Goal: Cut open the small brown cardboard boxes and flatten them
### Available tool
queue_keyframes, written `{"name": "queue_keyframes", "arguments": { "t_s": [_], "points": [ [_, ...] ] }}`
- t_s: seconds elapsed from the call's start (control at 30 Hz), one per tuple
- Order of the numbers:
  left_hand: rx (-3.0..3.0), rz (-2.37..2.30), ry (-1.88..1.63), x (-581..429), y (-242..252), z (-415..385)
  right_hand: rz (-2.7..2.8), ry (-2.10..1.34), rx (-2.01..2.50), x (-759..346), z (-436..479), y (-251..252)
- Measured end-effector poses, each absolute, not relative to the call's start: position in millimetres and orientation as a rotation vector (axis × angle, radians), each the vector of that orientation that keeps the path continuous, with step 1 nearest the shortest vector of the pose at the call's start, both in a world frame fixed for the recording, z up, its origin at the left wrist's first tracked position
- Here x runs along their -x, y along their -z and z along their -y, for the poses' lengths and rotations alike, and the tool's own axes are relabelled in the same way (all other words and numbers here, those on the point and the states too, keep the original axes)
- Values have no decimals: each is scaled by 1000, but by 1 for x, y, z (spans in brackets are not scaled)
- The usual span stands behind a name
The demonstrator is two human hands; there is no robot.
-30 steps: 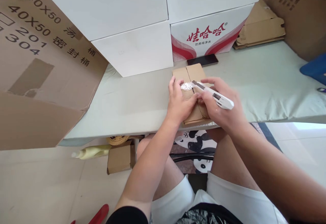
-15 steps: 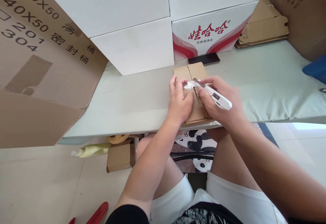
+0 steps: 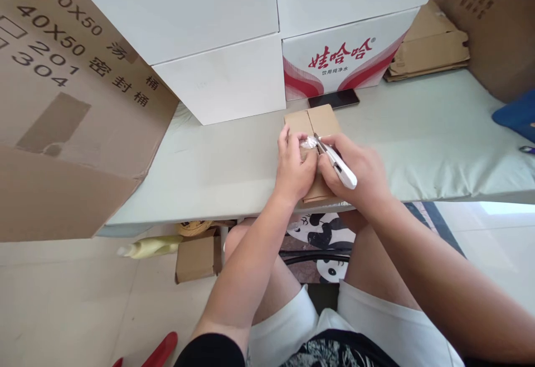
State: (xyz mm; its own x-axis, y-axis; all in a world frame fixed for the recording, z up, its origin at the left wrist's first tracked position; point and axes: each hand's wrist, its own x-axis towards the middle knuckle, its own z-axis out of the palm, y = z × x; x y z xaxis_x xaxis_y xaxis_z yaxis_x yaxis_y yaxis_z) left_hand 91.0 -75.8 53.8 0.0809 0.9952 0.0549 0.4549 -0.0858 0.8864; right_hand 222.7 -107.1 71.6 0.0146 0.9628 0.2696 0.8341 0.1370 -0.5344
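A small brown cardboard box [image 3: 324, 116] lies on the cloth-covered table, a seam running down the middle of its top. My left hand [image 3: 295, 169] rests on its left side, with thumb and curled forefinger closed around a crumpled bit of clear tape [image 3: 308, 143]. A white utility knife [image 3: 343, 172] is gripped in my right hand [image 3: 361, 169], its blade pointing away from me. The blade tip meets the seam right beside the tape; how deep it sits I cannot tell. Both hands cover much of the box's near half.
Behind the box lies a black phone [image 3: 334, 98], in front of stacked white cartons [image 3: 242, 86]. A large brown carton [image 3: 83, 161] stands at the left. Flattened cardboard [image 3: 434, 52] and a blue object [image 3: 516, 116] are at the right. Below the table sits another small box [image 3: 197, 258].
My right hand has shifted left with the utility knife, whose handle now points more toward me. The blade tip has moved slightly left along the tape. My left hand has stayed put.
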Motion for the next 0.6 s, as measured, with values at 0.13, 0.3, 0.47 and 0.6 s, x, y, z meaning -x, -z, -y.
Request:
{"name": "queue_keyframes", "arguments": {
  "t_s": [0.13, 0.3, 0.47, 0.6],
  "points": [
    [-1630, -1450, -964, -91, -52, 75, 1879, -268, 1699, -223, 107, -71],
    [-1611, -1436, -953, -90, -52, 75, 1899, -224, 1645, -223, 108, -68],
    [-1616, -1441, -958, -90, -53, 75, 1900, -201, 1670, -222, 111, -68],
    [-1620, -1443, -954, -90, -52, 75, 1870, -239, 1714, -221, 113, -69]
  ]
}}
